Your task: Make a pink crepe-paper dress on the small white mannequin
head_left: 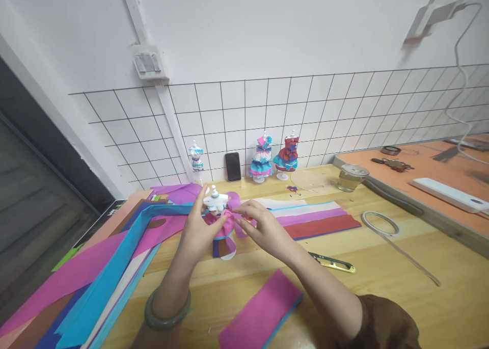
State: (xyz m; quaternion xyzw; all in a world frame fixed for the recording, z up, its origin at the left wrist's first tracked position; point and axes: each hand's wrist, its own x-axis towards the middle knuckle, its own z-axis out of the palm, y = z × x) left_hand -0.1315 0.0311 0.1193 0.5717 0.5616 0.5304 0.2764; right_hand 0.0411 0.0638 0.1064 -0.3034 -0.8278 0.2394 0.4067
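A small white dress form (216, 202) with a knob on top stands upright between my hands. Around its waist is a gathered pink skirt (225, 225) of thin crepe-like material, with purple loops (234, 200) sticking out at the right and a pale loop (229, 249) hanging below. My left hand (196, 229) is curled about the form's left side, its thumb in front by the skirt. From the right, my right hand (263, 229) pinches the skirt's edge between thumb and fingers. Exactly which layer it grips is partly hidden.
Coloured strips (110, 257) lie at left, more strips (317, 221) behind my right hand, and a folded pink piece (262, 308) in front. Thread snips (334, 263), ribbon roll (380, 224) and glass jar (351, 178) are at right. Dressed forms (262, 158) and a phone (233, 166) stand behind.
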